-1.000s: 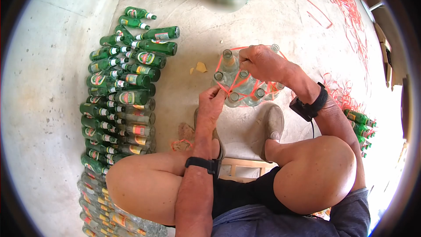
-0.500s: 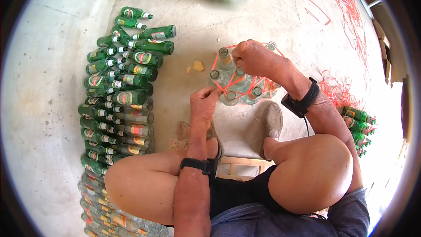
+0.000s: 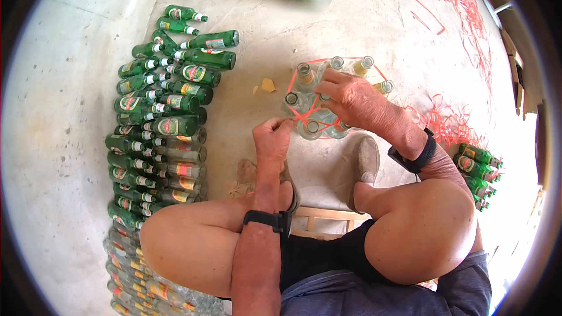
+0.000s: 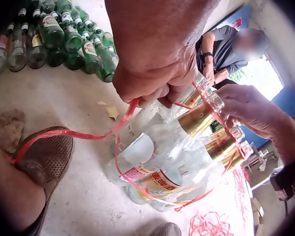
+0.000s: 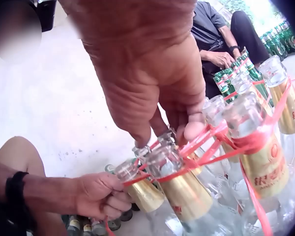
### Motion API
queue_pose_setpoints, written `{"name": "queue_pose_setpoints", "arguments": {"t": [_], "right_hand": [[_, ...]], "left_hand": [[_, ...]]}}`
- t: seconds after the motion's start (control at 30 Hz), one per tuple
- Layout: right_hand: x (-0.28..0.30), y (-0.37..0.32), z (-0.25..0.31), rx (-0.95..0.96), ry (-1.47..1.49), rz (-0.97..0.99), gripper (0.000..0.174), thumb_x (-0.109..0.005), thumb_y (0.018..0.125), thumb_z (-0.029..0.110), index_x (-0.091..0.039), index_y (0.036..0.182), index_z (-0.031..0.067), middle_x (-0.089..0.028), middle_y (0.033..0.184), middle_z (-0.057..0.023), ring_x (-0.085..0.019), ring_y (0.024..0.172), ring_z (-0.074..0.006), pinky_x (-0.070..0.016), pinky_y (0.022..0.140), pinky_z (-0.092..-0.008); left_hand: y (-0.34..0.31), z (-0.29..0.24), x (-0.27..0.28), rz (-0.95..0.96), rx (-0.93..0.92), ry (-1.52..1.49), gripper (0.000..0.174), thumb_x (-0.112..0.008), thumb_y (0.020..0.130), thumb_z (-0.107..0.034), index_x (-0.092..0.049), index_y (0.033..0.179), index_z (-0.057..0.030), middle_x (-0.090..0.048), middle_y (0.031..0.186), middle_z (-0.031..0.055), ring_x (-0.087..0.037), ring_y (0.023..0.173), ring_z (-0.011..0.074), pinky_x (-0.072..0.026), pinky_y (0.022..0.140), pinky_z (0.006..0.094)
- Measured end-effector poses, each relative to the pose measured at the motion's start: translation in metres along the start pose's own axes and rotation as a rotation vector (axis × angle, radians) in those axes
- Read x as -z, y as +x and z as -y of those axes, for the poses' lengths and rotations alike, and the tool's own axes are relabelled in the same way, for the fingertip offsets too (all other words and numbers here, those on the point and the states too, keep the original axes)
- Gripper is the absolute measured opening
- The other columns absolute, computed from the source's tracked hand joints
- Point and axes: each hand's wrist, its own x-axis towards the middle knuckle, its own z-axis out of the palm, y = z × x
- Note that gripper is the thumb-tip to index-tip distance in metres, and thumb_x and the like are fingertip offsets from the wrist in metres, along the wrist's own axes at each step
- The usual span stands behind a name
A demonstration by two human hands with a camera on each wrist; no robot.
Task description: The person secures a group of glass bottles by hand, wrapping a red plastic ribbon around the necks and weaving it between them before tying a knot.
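Note:
A bundle of clear glass bottles with gold neck labels stands upright on the floor, ringed by red plastic strapping. At the bundle's near left side, my left hand pinches the strapping, its fingers curled and a loose tail hanging below. My right hand reaches over the bundle from the right. Its thumb and fingers are spread about a middle bottle neck, close to the crossing strands. In the right wrist view, strands wrap several necks near the right fingertips.
Rows of green bottles lie stacked on the left, with clear ones below. Tangled red strapping lies at the right, near more green bottles. Another person sits across. My shoes flank the near floor.
My right hand has come back toward me and its fingers have spread from a tight curl. The left hand has moved slightly left, still pinching the strapping.

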Motion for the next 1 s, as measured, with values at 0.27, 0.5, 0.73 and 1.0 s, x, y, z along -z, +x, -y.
{"name": "queue_pose_setpoints", "arguments": {"t": [0.27, 0.5, 0.73, 1.0], "right_hand": [[-0.005, -0.001, 0.001, -0.014, -0.036, -0.016, 0.029, -0.074, 0.085, 0.001, -0.070, 0.113, 0.0013, -0.064, 0.110, -0.0143, -0.070, 0.099, -0.0364, -0.0597, 0.085, -0.0461], [-0.009, -0.003, -0.003, 0.012, -0.026, -0.052, 0.029, -0.074, 0.083, 0.002, -0.070, 0.112, 0.0012, -0.064, 0.109, -0.0144, -0.070, 0.099, -0.0353, -0.0595, 0.085, -0.0452], [-0.010, -0.004, -0.003, 0.029, -0.065, -0.081, 0.026, -0.073, 0.084, 0.004, -0.072, 0.110, 0.0012, -0.065, 0.105, -0.0145, -0.069, 0.100, -0.0347, -0.0594, 0.084, -0.0448], [-0.008, -0.016, 0.006, 0.114, -0.148, -0.173, 0.048, -0.081, 0.083, 0.015, -0.065, 0.128, 0.0055, -0.062, 0.114, -0.0130, -0.066, 0.103, -0.0334, -0.0572, 0.088, -0.0447]], "left_hand": [[0.006, 0.015, 0.003, -0.075, -0.153, 0.022, 0.016, -0.072, 0.088, -0.007, -0.077, 0.088, 0.0084, -0.064, 0.069, -0.0036, -0.051, 0.066, 0.0051, -0.0422, 0.057, 0.0277], [0.007, 0.016, 0.007, -0.111, -0.204, 0.063, 0.016, -0.072, 0.089, -0.009, -0.077, 0.089, 0.0069, -0.062, 0.068, -0.0028, -0.051, 0.063, 0.0051, -0.0425, 0.053, 0.0276], [0.011, 0.013, 0.012, -0.133, -0.361, 0.105, 0.015, -0.073, 0.091, -0.009, -0.079, 0.093, 0.0042, -0.059, 0.068, -0.0042, -0.048, 0.055, 0.0049, -0.0380, 0.043, 0.0269], [0.001, -0.007, 0.020, -0.123, -0.395, 0.183, 0.017, -0.072, 0.090, -0.006, -0.077, 0.096, 0.0091, -0.068, 0.073, -0.0009, -0.056, 0.068, 0.0044, -0.0468, 0.061, 0.0260]]}}
